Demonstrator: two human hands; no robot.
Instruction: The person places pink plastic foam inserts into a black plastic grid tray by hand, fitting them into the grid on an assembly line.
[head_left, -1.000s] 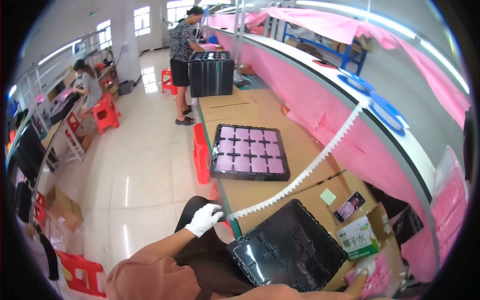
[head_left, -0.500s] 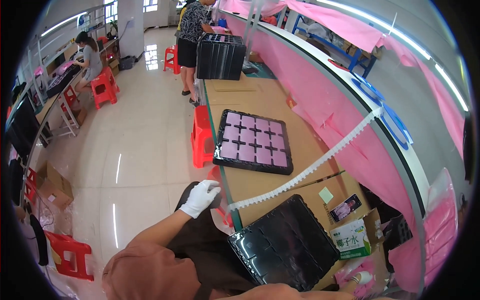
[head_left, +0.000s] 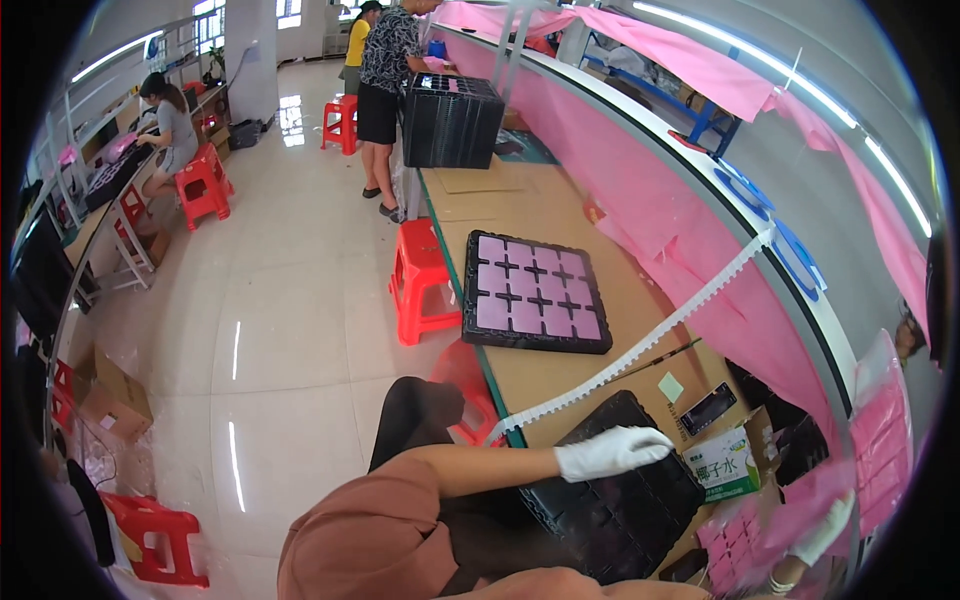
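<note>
The left hand (head_left: pixel 612 452) in a white glove lies flat, fingers open, on the empty black plastic compartment tray (head_left: pixel 620 500) at the near tabletop (head_left: pixel 560 375) edge, probably steadying it; the right hand (head_left: pixel 825 530) reaches pink sheets (head_left: pixel 740 535), its fingers unclear

Single view, worn on my head, left of a pair. Fisheye, looking down and forward along the workbench (head_left: pixel 560 375) to my right; straight edges bow toward the rim. Nearest: my left hand (head_left: pixel 610 452) on the black tray (head_left: pixel 620 510). Farther: the pink-filled tray (head_left: pixel 535 295), floor, other people at stations.
</note>
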